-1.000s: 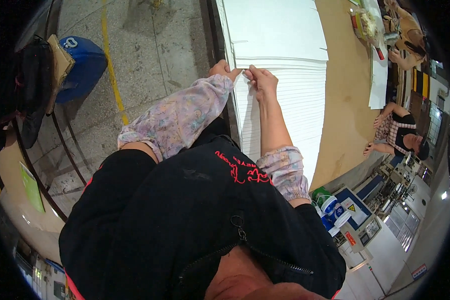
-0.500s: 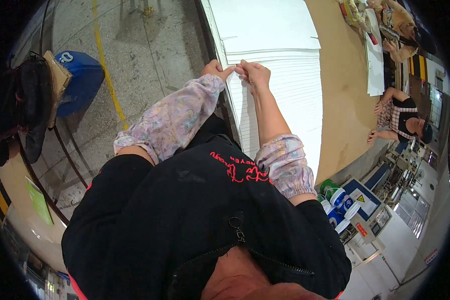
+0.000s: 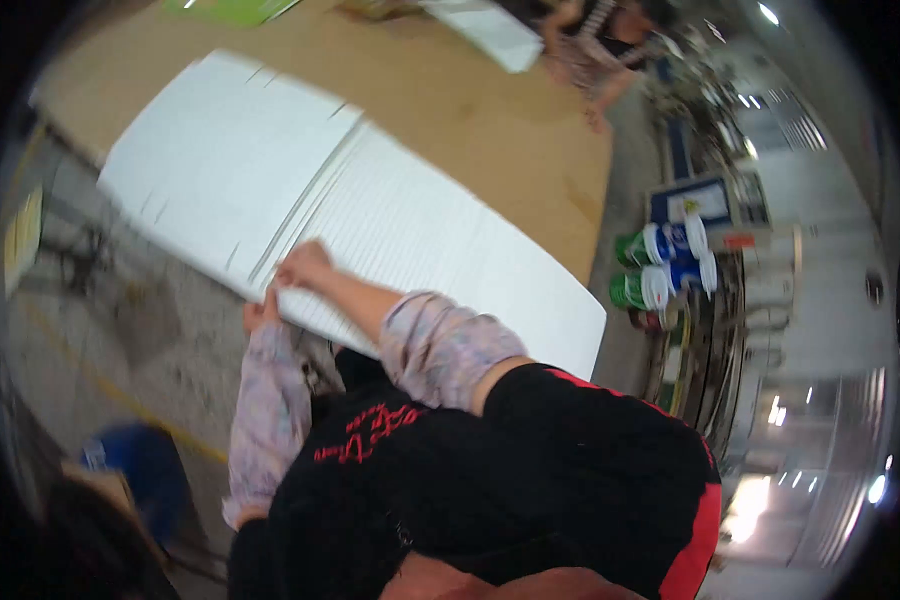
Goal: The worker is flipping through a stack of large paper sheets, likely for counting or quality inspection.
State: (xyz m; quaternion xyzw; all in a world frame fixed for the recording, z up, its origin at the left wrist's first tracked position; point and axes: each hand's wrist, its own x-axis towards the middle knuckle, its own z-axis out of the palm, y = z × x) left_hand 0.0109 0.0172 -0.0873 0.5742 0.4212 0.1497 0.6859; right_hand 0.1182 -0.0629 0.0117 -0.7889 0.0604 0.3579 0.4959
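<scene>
A long spread of white sheets (image 3: 430, 215) lies on a brown table, fanned in overlapping layers with many thin edges showing. At its near edge, by a raised fold or step across the layers, my two hands meet. My right hand (image 3: 305, 266) is closed, its fingers pinching at the sheet edge. Just below it, my left hand (image 3: 260, 314) is closed too, thumb up against the same edge. Blur softens the fingertips, and what lies between them is partly hidden. Patterned sleeve covers are on both my forearms.
Beyond the sheets stretches the brown tabletop (image 3: 470, 110). A co-worker (image 3: 595, 60) is at its far side, near another white stack (image 3: 490, 30). Green and blue buckets (image 3: 660, 265) stand to the right. A blue container (image 3: 145, 465) sits on the floor at lower left.
The view has turned, so the sheets now run diagonally and the buckets sit higher. Both my hands stay together at the sheets' near edge, now by the raised step.
</scene>
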